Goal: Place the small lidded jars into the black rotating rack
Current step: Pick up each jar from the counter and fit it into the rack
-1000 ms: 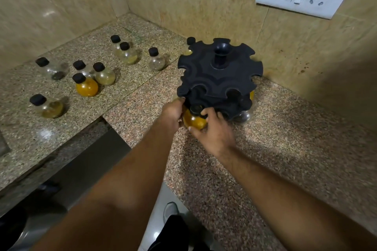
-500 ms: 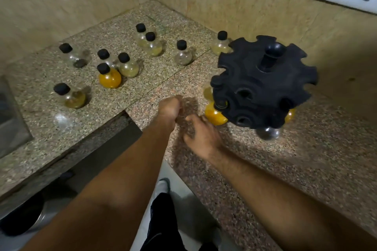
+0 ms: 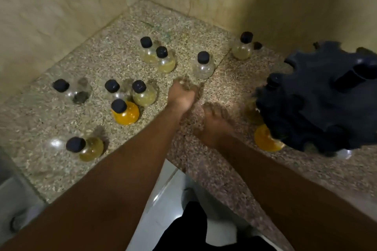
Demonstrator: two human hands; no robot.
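Rack: the black rack (image 3: 318, 104) stands at the right of the counter (image 3: 204, 173), partly cut off by the frame edge.
Jars in rack: an orange jar (image 3: 264, 140) sits under the rack's near-left rim, with a yellowish jar (image 3: 252, 115) just beyond it.
Loose jars: nine black-capped jars stand left and far of the hands, among them a clear jar (image 3: 204, 67).
Left hand: the left hand (image 3: 182, 96) is just near of the clear jar. It is too blurred to tell how the fingers lie.
Right hand: the right hand (image 3: 214, 125) is low over the counter, between the left hand and the rack. Its fingers are loose and hold nothing.
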